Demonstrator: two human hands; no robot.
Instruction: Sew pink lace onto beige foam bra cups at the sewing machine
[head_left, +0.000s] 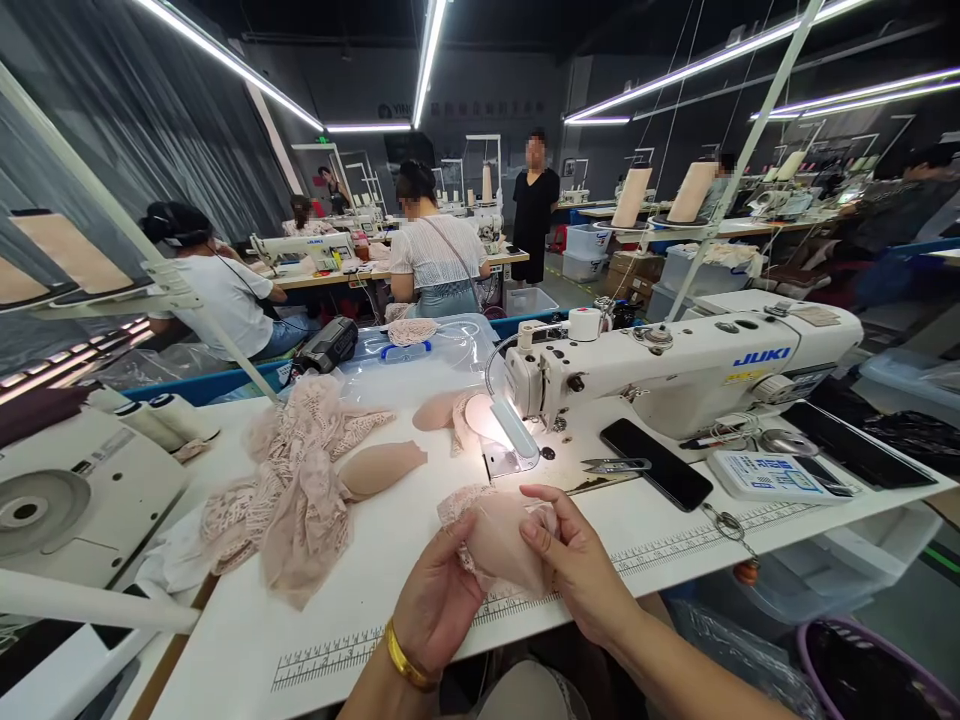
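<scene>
Both hands hold a beige bra cup with lace [504, 540] above the table's front edge. My left hand [442, 590] grips its left side, thumb on top and fingers underneath. On its right side my right hand [574, 555] pinches the fabric, thumb and fingers bent. Just beyond is a white sewing machine [675, 360], its lamp lighting the needle area. Another beige cup [382, 470] lies left of the hands, against a heap of beige lace pieces [307, 490]. More cup pieces [442, 412] rest beside the needle plate.
Thread snips [619, 466] and a black phone [656, 462] lie right of the needle area. A blue-and-white box [772, 476] sits farther right. Behind the table stands a clear plastic bin [420, 350]. Tall thread cones [634, 197] flank the workplace. Several people work or stand beyond.
</scene>
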